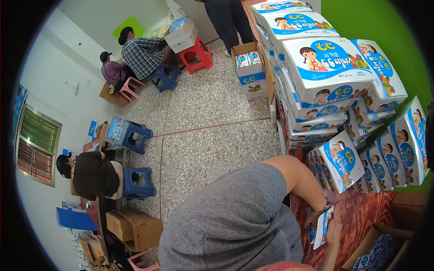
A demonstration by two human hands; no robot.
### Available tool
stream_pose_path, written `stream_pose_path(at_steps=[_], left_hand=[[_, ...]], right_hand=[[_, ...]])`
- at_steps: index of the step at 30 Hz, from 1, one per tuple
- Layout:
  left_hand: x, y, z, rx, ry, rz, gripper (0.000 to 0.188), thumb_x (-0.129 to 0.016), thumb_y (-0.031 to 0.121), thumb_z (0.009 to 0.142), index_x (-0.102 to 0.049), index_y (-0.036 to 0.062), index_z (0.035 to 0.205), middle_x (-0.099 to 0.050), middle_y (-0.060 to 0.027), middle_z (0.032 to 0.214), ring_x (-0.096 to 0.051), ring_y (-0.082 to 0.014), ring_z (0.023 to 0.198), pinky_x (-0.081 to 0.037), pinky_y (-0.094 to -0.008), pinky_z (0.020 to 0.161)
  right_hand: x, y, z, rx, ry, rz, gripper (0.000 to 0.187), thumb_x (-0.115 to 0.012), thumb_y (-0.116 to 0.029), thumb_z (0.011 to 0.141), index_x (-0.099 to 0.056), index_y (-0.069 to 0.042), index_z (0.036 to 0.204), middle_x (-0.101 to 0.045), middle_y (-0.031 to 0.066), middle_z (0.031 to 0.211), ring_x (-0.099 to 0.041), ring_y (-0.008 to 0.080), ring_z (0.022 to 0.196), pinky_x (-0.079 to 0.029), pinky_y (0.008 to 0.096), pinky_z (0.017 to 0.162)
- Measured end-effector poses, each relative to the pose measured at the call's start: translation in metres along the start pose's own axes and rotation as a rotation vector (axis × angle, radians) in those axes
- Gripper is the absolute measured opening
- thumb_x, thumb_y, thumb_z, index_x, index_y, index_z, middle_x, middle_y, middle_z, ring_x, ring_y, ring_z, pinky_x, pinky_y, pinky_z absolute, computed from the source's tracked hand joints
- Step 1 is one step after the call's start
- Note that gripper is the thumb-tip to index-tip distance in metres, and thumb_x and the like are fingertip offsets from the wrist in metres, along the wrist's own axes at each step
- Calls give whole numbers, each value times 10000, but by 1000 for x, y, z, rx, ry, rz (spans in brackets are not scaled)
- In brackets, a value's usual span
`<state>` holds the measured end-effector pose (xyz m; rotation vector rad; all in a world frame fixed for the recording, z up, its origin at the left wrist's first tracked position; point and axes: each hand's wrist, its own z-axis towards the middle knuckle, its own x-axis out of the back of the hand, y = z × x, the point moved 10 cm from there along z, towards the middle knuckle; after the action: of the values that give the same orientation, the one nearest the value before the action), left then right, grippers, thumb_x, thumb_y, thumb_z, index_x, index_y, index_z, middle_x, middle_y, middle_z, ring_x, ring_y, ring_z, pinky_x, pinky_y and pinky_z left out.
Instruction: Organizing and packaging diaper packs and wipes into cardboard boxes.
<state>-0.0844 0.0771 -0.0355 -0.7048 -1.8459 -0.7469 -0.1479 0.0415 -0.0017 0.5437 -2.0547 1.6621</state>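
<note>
A small white and blue carton [323, 227] is tilted between my hands, over the red-patterned table at the lower right. My right hand [334, 227] grips its right side, fingers along the edge. On its left side my left hand [311, 218], with a dark band at the wrist, is curled against the carton, its fingers partly hidden. Small blue packets [312, 233] show at the carton's left side, below my left fingers. Just beyond my hands stand rows of similar white and blue cartons [341, 161] with a printed girl figure.
Tall carton stacks [334, 61] fill the table's far side. An open brown box with blue packets [377, 253] sits at the lower right. Across the speckled floor [212, 131], several people sit on stools [138, 183]; another person stands beside an open carton box [250, 74].
</note>
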Motion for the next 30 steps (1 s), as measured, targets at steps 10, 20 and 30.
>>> stream_pose_path(at_steps=[10,20,30], left_hand=[[37,25,-17,-196,601,190,844,-674,519,761,-448,111,1464,-561,-156,1400,-556,-352,1255,-416,-481,1059],[9,-10,-115,350,1345,-179,1168,-919,521,447,-418,17,1374,-458,-210,1267,-452,-438,1202,-373,-544,999],[-9,-36,-77,214,1211,-485,1122,-884,435,534,-405,139,1505,-289,-207,1584,-337,-472,1399,-310,-597,1092]], right_hand=[[-7,-25,-2,46,-3,-121,705,-258,-452,1017,-311,51,1508,-340,250,1554,-302,383,1459,-238,398,1186],[2,-26,-5,59,61,-191,704,-285,-436,1005,-288,44,1520,-328,233,1567,-324,369,1451,-260,386,1178],[-45,-13,-24,-72,-35,-822,762,-451,-422,941,-283,56,1510,-264,241,1583,-171,426,1487,-36,575,1208]])
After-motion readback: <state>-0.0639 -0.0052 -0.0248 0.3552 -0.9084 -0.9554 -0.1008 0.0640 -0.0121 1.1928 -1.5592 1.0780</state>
